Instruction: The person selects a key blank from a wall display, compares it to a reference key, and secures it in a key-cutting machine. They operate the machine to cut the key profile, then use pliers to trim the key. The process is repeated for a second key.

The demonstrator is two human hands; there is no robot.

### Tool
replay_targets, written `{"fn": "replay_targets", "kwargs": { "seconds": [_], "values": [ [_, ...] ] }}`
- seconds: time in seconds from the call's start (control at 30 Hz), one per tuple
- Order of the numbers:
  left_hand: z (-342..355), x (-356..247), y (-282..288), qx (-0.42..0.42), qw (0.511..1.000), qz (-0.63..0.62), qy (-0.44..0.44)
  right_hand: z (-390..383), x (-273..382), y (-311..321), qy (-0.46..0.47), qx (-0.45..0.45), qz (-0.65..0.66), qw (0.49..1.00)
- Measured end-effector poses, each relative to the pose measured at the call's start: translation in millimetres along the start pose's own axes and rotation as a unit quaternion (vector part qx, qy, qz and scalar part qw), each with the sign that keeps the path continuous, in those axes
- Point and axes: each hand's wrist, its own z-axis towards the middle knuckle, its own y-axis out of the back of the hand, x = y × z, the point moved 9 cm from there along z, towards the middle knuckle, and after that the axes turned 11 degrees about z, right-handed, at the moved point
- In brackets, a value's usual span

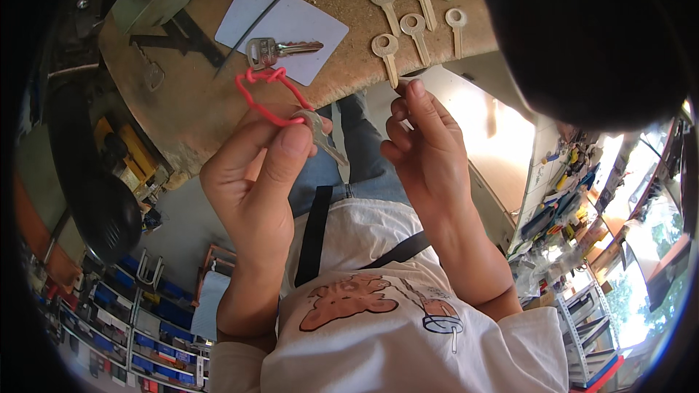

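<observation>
Beside red cord point(268, 75), key point(327, 144) points aslant, lower-right

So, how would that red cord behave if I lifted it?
The red cord would probably flop, since it bends in loose curves. Its bunched knot may feel stiffer. It looks thin, so likely light, though the metal key by the knot could drag if attached.

— Light?
— Daylight, right side; bright window patch with green foliage point(630, 291), overexposed.
— Glare?
— Smooth pale surface point(495, 131), right of centre, burnt to white.
— Dark areas?
— Large featureless black shape point(582, 36), upper right, soft-edged.
— Focus?
— Flat, round-headed metal keys point(419, 41), fairly sharp.
— Distortion?
— Fisheye; grey metal shelving with blue bins point(162, 313) bowed, corners black.
</observation>
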Motion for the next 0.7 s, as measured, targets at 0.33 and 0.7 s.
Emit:
{"fn": "replay_targets", "kwargs": {
  "seconds": [0.33,0.7],
  "values": [
    [-2.6,-3.1,-6.0,0.018,0.998,0.054,0.007,1.7,11.4,-5.3,0.063,0.019,-0.107,0.992],
    [-6.4,-2.3,-5.5,0.002,1.0,-0.001,0.011,-9.0,28.8,-27.3,0.184,0.01,-0.23,0.956]
  ]
}}
